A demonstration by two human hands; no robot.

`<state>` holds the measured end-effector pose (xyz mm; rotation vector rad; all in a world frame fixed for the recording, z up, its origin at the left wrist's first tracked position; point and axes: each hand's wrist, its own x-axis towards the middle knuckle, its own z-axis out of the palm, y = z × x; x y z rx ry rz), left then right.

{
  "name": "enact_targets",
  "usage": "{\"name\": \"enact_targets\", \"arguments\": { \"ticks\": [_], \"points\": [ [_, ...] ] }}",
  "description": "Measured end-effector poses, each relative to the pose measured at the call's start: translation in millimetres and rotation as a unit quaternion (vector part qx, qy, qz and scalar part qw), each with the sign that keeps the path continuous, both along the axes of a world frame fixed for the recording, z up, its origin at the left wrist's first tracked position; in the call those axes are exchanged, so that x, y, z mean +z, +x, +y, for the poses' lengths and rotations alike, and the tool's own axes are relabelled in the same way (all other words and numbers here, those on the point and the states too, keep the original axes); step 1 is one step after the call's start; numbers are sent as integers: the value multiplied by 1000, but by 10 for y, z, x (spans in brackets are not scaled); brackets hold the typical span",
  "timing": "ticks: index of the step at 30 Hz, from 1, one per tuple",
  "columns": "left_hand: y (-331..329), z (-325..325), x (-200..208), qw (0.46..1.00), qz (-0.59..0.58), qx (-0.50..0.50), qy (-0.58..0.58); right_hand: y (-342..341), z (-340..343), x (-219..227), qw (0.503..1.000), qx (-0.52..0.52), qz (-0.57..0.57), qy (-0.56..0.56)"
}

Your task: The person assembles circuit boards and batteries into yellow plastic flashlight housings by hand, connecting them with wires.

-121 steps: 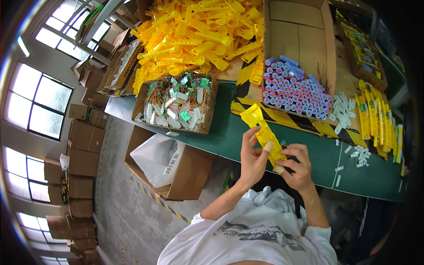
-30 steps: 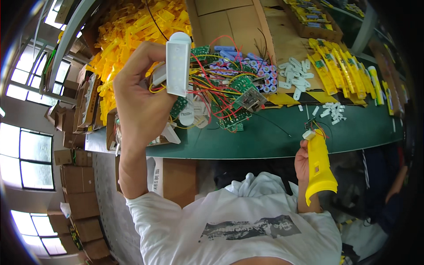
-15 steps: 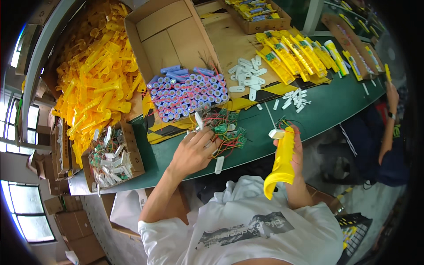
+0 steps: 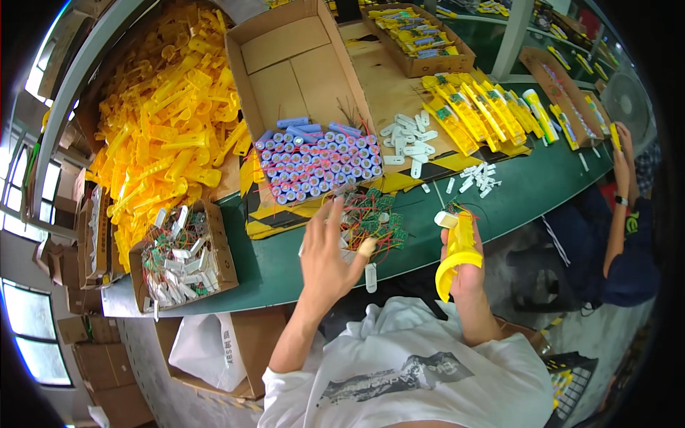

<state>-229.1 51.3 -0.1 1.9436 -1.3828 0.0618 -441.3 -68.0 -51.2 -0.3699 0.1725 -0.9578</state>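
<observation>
Circuit boards (image 4: 385, 222) lie heaped at the battery box's (image 4: 289, 68) near right corner, nearest the left hand (image 4: 327, 258), its grip spread, nothing visibly held. Further right of the box, the right hand's (image 4: 468, 281) grip closes around a yellow casing (image 4: 462, 239), flared end toward the body.

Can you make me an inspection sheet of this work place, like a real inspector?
Surface: green tabletop, carrying many parts.
Main things: hollow yellow plastic shell in the right hand; tangled heap of green circuit boards beside the left hand.
Clutter: small white plastic pieces scattered beyond the shell.
Hands: left spread open, contact with the heap unclear; right holds the shell.
Cables: thin red wires tangled among the boards.
Surroundings: brown cardboard box with blue-violet cylindrical cells; another person's hands at far right.
</observation>
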Motion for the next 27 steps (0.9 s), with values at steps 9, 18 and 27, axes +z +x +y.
{"name": "enact_targets", "arguments": {
  "ticks": [9, 18, 27],
  "points": [
    [157, -272, -265, 982, -129, -112, 76, -83, 30, -19, 998, -43, 43, -34],
    [57, -157, -111, 981, -157, -35, 112, -20, 13, -45, 997, -48, 67, 4],
    [-724, 202, -305, 935, 303, -87, -160, 253, 196, 83, 997, -43, 62, -26]
  ]
}}
